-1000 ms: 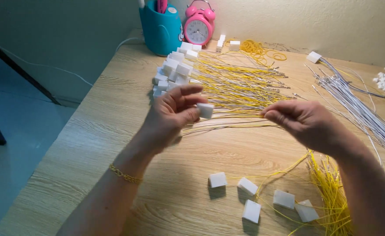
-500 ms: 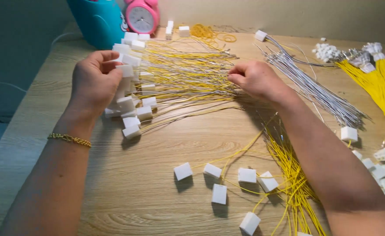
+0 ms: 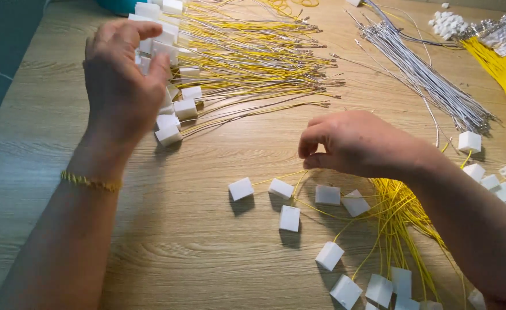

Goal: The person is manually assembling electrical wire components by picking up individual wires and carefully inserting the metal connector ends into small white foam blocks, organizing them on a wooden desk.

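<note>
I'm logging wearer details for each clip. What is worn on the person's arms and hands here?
Both forearms are bare, no sleeves in view. The left hand has a thin gold chain bracelet at its wrist. The right hand shows no gloves, rings or wristwear.

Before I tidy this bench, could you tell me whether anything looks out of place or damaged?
Nothing looks damaged. Only the white connectors near the right hand lie scattered at odd angles, unlike the aligned yellow wire bundle beside the left hand.

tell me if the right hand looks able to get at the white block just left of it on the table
Probably yes. The right hand hovers beside the white block, which lies apart from its neighbours on the wooden table; only thin yellow wires cross there.
</note>
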